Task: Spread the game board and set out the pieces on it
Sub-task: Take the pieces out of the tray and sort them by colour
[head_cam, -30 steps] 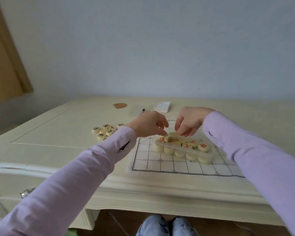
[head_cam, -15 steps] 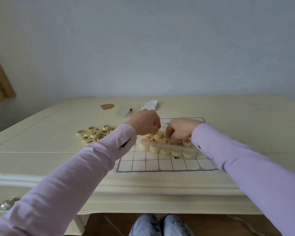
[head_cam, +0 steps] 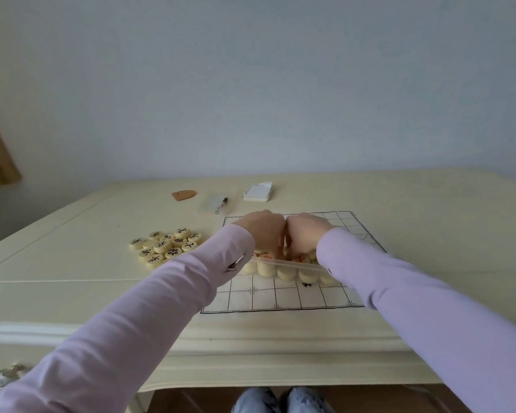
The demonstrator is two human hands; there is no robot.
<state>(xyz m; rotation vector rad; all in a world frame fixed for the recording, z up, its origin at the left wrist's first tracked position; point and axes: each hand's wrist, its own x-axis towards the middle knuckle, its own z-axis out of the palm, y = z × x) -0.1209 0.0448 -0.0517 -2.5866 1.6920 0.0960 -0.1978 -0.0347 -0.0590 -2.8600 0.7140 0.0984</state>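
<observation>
A white cloth game board (head_cam: 283,296) with a black grid lies spread on the cream table (head_cam: 72,272). On it stands a clear plastic tray (head_cam: 283,265) holding cream round pieces with red marks. My left hand (head_cam: 264,231) and my right hand (head_cam: 306,234) are side by side, knuckles touching, both reaching down into the tray with fingers curled among the red pieces. The fingertips are hidden, so what each one holds cannot be told. A heap of cream pieces with black characters (head_cam: 166,244) lies on the table left of the board.
At the back of the table lie a brown leather piece (head_cam: 183,194), a pen on a clear lid (head_cam: 221,205) and a small white notepad (head_cam: 258,192). The table's front edge runs below the board. My feet show under it.
Both hands have dropped lower into the tray and closed up against each other. The view has shifted so that the board sits more to the centre.
</observation>
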